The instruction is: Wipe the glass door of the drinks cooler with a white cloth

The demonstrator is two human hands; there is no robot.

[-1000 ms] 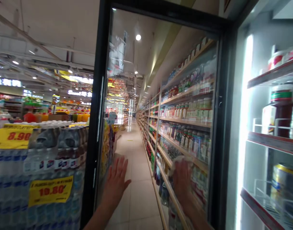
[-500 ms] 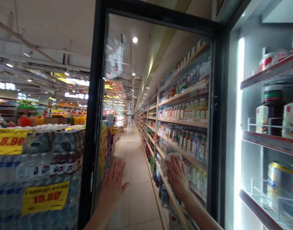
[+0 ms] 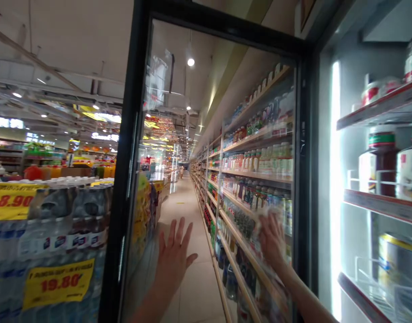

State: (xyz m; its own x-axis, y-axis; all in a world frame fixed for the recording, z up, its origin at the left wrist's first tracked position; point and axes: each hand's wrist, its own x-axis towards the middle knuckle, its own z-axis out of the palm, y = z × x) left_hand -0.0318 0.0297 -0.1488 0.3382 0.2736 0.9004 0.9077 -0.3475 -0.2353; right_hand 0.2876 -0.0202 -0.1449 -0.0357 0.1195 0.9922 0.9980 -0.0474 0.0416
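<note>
A glass fridge door with a black frame (image 3: 123, 188) stands swung open in front of me. My left hand (image 3: 175, 258) lies flat against the glass low in the pane, fingers spread, holding nothing. My right hand (image 3: 272, 242) presses a white cloth (image 3: 264, 216) against the glass near the door's right edge, at about the same height. The cloth and the hand's fingers are smeared by motion. Both forearms come up from the bottom of the view.
The lit fridge interior at the right holds shelves (image 3: 381, 204) with dark bottles (image 3: 377, 161) and a can (image 3: 397, 255). Stacked packs of bottled drinks (image 3: 58, 224) with yellow price tags (image 3: 56, 283) stand at the left. Through the glass runs a long aisle (image 3: 189, 251) lined with shelves of drinks.
My right hand has swept the cloth to the right and slightly up across the glass. My left hand has shifted a little to the right, still flat on the pane.
</note>
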